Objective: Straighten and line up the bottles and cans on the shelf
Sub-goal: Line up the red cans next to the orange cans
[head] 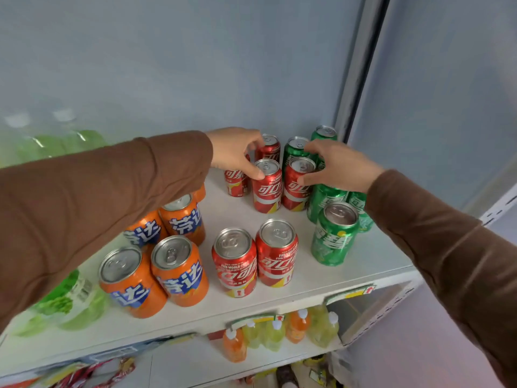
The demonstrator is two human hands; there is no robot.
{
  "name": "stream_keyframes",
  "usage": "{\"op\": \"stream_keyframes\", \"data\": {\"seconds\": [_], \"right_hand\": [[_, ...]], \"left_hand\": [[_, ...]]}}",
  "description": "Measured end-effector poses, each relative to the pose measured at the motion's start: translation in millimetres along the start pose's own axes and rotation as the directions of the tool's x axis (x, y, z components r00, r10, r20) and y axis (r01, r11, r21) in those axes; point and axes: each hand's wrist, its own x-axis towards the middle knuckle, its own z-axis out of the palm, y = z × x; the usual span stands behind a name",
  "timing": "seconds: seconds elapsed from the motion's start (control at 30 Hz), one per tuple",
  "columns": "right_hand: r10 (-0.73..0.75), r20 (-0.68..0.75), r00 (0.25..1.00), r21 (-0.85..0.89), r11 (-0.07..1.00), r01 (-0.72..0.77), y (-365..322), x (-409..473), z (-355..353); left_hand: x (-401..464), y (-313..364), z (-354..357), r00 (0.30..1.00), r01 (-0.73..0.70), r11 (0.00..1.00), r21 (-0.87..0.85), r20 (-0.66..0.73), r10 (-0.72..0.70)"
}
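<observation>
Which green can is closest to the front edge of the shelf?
The green can standing alone right of the two front red cans; the other green ones sit farther back, by the right hand.

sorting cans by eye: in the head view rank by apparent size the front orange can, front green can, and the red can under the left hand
1. front orange can
2. front green can
3. red can under the left hand

Nearness to the camera likely explains this; true sizes look alike.

The left hand [236, 152] hid most of a far red can [236, 183]. Green bottles [53, 138] at far left were blurred. The brown sleeve [92, 208] covered part of an orange can [144, 232].
</observation>
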Motion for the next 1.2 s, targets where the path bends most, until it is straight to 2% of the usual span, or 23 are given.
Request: {"op": "stream_keyframes", "data": {"seconds": [0.13, 0.27, 0.37, 0.43, 0.57, 0.67, 0.83, 1.0, 1.1, 1.2], "right_hand": [[0.025, 0.094, 0.995, -0.076, 0.997, -0.018, 5, 24, 14], [0.031, 0.159, 0.987, -0.055, 0.998, -0.022, 8, 34, 21], [0.021, 0.172, 0.985, 0.034, 0.999, -0.028, 13, 39, 24], [0.008, 0.185, 0.983, 0.193, 0.98, -0.045, 14, 42, 22], [-0.039, 0.209, 0.977, 0.572, 0.815, -0.09, 4, 40, 6], [-0.091, 0.243, 0.966, 0.723, 0.68, -0.118, -8, 36, -9], [-0.179, 0.346, 0.921, 0.867, 0.437, -0.24, -17, 38, -13], [-0.238, 0.445, 0.863, 0.881, 0.293, -0.373, -18, 45, -5], [-0.247, 0.44, 0.863, 0.88, 0.31, -0.36, -24, 40, 0], [-0.221, 0.418, 0.881, 0.847, 0.446, -0.29, -32, 35, 6]], "left_hand": [[22, 2, 15, 0.998, -0.001, 0.999, -0.035, 0.066, 0.003], [36, 1, 27, 0.995, -0.047, 0.999, -0.026, 0.082, 0.048], [39, -2, 28, 0.996, -0.046, 0.996, -0.071, 0.074, 0.052], [39, -7, 22, 0.992, -0.026, 0.989, -0.146, 0.119, 0.043], [32, -20, -7, 0.977, -0.001, 0.948, -0.317, 0.2, 0.068], [21, -31, -35, 0.964, 0.014, 0.901, -0.433, 0.245, 0.103], [3, -42, -60, 0.939, 0.018, 0.873, -0.487, 0.309, 0.153], [-6, -45, -61, 0.926, 0.057, 0.89, -0.452, 0.356, 0.122], [-10, -47, -56, 0.93, 0.081, 0.896, -0.436, 0.357, 0.09], [-14, -47, -48, 0.935, 0.083, 0.915, -0.394, 0.349, 0.065]]}}
